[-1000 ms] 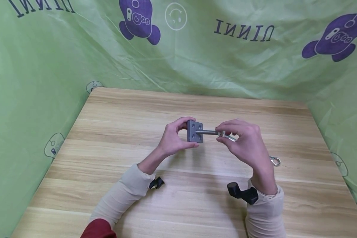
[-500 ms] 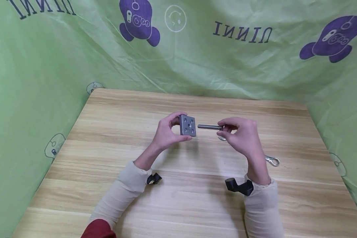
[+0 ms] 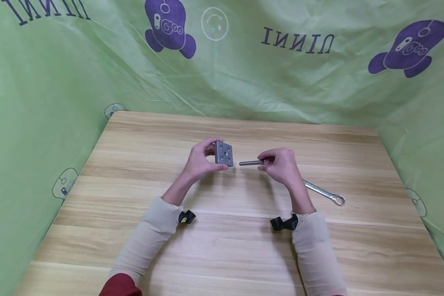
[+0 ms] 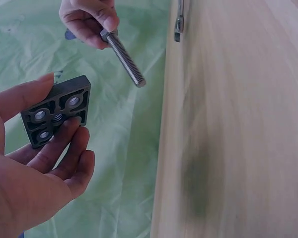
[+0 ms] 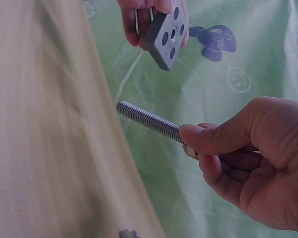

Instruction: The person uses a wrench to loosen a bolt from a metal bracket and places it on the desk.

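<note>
My left hand grips a square grey metal plate by its edges, thumb on one side and fingers on the other. Holes near the corners and a threaded centre hole show in it; its back, in the left wrist view, is recessed. My right hand pinches a threaded bolt at its head end, with the hex part partly covered by the fingers. The bolt's free end points left toward the plate, a short gap away. Both things are held above the table.
A combination wrench lies on the wooden table to the right, partly hidden behind my right forearm. Green printed cloth hangs around the table's back and sides. Black camera mounts sit on both wrists.
A second ago the bolt's end met the plate's centre; now the two are apart. Both hands have shifted left, the right one further, uncovering more of the wrench.
</note>
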A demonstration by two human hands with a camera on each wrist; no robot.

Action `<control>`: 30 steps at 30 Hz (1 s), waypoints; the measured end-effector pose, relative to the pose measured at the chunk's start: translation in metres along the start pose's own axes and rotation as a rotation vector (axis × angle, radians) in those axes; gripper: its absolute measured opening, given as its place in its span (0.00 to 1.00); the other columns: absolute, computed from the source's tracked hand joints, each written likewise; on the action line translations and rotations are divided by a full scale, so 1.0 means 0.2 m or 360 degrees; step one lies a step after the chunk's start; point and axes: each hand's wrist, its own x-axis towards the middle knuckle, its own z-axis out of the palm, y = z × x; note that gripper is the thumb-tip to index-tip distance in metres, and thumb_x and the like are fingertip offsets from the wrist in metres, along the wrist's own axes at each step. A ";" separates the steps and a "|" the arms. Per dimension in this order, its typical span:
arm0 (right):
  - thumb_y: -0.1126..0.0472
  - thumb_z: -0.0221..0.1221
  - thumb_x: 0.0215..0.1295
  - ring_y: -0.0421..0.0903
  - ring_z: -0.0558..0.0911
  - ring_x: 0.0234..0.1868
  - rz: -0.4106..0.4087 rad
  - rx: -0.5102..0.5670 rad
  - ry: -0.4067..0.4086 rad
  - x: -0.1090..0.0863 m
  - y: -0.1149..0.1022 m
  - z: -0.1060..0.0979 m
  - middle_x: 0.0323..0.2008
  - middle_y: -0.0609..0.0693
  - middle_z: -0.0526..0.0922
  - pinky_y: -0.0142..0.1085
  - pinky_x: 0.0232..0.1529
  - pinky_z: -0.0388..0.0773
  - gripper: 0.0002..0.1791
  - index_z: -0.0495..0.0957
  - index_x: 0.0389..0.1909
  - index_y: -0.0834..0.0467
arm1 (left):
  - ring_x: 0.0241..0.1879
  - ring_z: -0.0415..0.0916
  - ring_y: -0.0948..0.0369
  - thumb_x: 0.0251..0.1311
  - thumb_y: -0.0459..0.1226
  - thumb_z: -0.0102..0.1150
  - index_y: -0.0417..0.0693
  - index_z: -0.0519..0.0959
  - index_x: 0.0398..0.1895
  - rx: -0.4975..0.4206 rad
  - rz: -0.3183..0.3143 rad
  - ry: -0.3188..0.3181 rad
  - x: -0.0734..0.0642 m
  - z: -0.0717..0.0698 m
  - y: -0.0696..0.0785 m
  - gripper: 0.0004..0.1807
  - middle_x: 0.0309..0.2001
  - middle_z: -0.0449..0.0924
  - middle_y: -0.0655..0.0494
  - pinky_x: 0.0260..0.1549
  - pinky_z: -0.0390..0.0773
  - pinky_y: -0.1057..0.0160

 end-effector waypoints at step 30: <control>0.72 0.69 0.47 0.47 0.83 0.33 0.0095 -0.0387 -0.0293 0.04 0.10 0.16 0.32 0.56 0.89 0.39 0.37 0.81 0.15 0.88 0.39 0.63 | 0.53 0.80 0.44 0.38 0.21 0.73 0.43 0.70 0.62 0.0325 -0.0440 -0.0215 0.06 -0.11 -0.18 0.41 0.55 0.81 0.36 0.58 0.78 0.49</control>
